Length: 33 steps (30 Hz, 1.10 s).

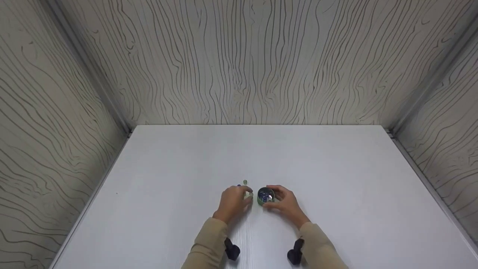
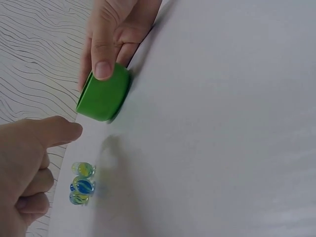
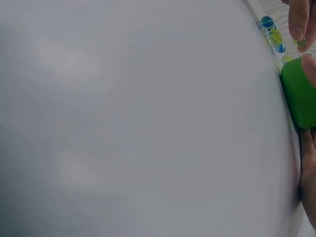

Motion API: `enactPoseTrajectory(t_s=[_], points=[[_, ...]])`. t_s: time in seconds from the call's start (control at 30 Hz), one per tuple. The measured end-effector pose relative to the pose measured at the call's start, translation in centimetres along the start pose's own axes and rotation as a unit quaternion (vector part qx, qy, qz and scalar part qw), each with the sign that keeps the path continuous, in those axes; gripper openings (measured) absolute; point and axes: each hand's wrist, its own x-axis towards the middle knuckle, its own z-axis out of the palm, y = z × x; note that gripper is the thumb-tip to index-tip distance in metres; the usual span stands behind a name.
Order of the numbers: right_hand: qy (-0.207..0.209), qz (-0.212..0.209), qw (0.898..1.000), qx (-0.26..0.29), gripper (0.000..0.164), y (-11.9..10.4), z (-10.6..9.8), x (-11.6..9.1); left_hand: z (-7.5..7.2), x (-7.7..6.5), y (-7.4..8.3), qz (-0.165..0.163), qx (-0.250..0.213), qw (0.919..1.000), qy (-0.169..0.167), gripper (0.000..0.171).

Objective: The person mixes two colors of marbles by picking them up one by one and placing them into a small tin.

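Green cup (image 2: pixel 109 96) between right fingers (image 2: pixel 102 57), marble (image 3: pixel 299 43) between left fingers (image 3: pixel 298 22)

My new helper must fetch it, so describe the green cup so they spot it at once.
On the white table, find the person's right hand. Its thumb and fingers hold a round, open-topped green cup. Its plain, solid green wall sets it apart from the glassy, swirled marbles nearby.
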Motion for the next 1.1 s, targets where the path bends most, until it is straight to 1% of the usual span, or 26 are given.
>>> enactPoseTrajectory(t_s=[0.2,0.43,0.73,0.93,1.1], points=[[0.005,0.008,1.0,-0.002,0.063,0.0,0.0,0.0,-0.3,0.3,0.3,0.007,-0.003,0.9999,0.011,0.019],[0.004,0.007,1.0,-0.006,0.063,0.1,0.0,0.2,-0.6,0.6,0.4,0.012,-0.01,0.9999,0.006,0.02],[0.0,0.003,1.0,-0.003,0.064,0.2,0.0,0.1,-0.9,0.8,0.7,0.035,-0.001,0.9992,0.017,0.017],[0.0,0.005,1.0,-0.001,0.064,0.2,0.0,0.1,-1.0,0.9,0.9,0.034,0.001,0.9993,0.013,0.018],[0.0,0.007,1.0,0.006,0.064,0.3,0.0,0.1,-1.2,1.0,1.0,0.042,-0.003,0.9989,0.021,0.018]])
